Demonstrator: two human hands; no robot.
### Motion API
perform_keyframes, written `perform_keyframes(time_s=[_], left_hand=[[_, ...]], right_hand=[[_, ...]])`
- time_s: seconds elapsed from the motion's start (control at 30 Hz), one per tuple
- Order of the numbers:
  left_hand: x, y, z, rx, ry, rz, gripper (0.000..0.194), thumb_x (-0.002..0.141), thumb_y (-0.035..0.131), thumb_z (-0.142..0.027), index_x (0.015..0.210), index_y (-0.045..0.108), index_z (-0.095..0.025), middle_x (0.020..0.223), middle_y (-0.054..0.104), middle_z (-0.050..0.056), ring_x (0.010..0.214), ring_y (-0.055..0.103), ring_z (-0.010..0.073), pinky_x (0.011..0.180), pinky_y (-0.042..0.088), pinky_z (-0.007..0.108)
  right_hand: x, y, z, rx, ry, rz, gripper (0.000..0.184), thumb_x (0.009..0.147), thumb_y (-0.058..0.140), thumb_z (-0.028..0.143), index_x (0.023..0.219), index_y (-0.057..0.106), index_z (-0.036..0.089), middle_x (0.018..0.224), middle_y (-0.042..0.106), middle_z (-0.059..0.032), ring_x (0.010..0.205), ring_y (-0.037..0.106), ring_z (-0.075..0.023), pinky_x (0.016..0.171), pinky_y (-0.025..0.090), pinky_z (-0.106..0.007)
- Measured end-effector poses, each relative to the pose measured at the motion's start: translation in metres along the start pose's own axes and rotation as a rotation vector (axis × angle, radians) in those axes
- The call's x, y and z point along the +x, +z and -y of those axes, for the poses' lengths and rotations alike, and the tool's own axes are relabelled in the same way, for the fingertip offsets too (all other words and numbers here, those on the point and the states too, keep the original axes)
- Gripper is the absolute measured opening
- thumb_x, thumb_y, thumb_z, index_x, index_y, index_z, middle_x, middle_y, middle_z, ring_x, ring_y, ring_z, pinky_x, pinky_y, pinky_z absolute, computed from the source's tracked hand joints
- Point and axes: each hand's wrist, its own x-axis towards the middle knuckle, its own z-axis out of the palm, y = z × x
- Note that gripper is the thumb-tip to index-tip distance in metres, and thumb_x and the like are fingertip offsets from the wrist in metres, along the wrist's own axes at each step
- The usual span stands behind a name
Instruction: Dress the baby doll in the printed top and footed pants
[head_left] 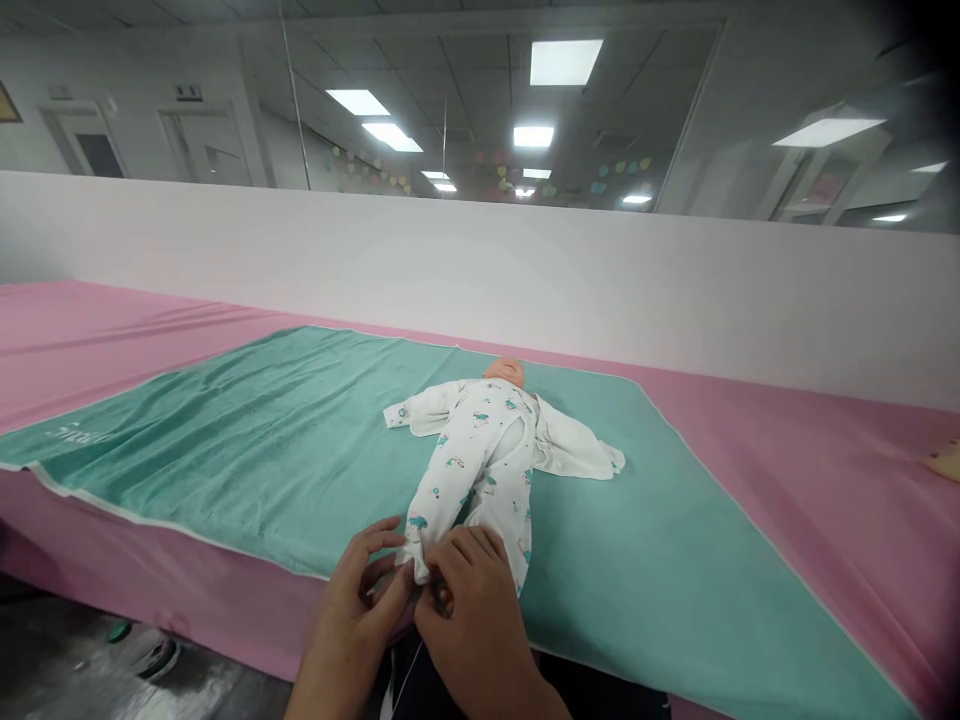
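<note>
Left hand (369, 590) and right hand (474, 612) pinch the leg cuff (412, 558) of a white, green-printed cloth baby suit (474, 420) on a peach plastic doll (505, 371), at the near edge of a green fabric sheet (285, 470), where light, even tension should prevent twisting

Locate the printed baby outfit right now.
In the head view, the printed baby outfit lies just below centre, on the doll on the green towel, its picture-left foot end at the left hand and right hand.

Left hand (364, 605) beside right hand (480, 610), fingers (375, 541) bent
</note>
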Motion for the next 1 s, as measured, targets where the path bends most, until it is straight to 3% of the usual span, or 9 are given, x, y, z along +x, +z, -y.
perform_keyframes(time_s=[0.13, 0.33, 0.57, 0.77, 1.0], left_hand=[[-0.002, 0.0, 0.005, 0.188, 0.256, 0.002, 0.027, 0.079, 0.053, -0.029, 0.104, 0.057, -0.025, 0.122, 0.045, 0.01, 0.11, 0.051, 0.0234, 0.078, 0.055, 0.033], [-0.003, -0.005, 0.002, 0.436, 0.475, 0.107, 0.043, 0.076, 0.053, -0.018, 0.118, 0.051, -0.028, 0.121, 0.045, 0.01, 0.111, 0.051, 0.0224, 0.086, 0.052, 0.035], [-0.003, -0.009, 0.012, 0.48, 0.452, 0.086, 0.026, 0.077, 0.058, -0.02, 0.102, 0.054, -0.026, 0.115, 0.048, 0.006, 0.104, 0.055, 0.0189, 0.08, 0.053, 0.03], [-0.004, -0.002, 0.016, 0.495, 0.593, -0.01, 0.044, 0.078, 0.054, -0.019, 0.12, 0.044, -0.027, 0.115, 0.044, 0.008, 0.105, 0.052, 0.0208, 0.08, 0.052, 0.033], [-0.006, -0.002, 0.014, 0.447, 0.476, -0.067, 0.03, 0.077, 0.057, -0.026, 0.107, 0.055, -0.026, 0.098, 0.052, 0.004, 0.087, 0.058, 0.0181, 0.072, 0.052, 0.03]], right_hand=[[0.001, -0.002, 0.0, 0.066, 0.035, -0.035, 0.014, 0.07, 0.052, 0.009, 0.073, 0.048, 0.022, 0.077, 0.055, -0.0007, 0.079, 0.048, -0.0192, 0.076, 0.036, -0.036], [0.004, 0.0, 0.001, 0.136, 0.171, -0.106, 0.013, 0.072, 0.049, 0.009, 0.073, 0.048, 0.022, 0.074, 0.055, -0.0006, 0.079, 0.049, -0.0196, 0.073, 0.038, -0.035], [-0.004, 0.005, 0.004, 0.083, 0.124, -0.102, 0.029, 0.061, 0.045, -0.001, 0.077, 0.052, 0.022, 0.084, 0.055, -0.0015, 0.085, 0.048, -0.0207, 0.077, 0.038, -0.037], [-0.017, 0.005, 0.021, 0.006, -0.032, -0.211, 0.033, 0.064, 0.042, 0.0, 0.089, 0.05, 0.021, 0.084, 0.053, -0.0044, 0.08, 0.049, -0.0217, 0.075, 0.04, -0.041], [-0.023, 0.027, 0.019, -0.046, -0.1, -0.28, 0.042, 0.057, 0.042, 0.003, 0.094, 0.052, 0.019, 0.082, 0.056, -0.0065, 0.072, 0.051, -0.0231, 0.063, 0.042, -0.039]])
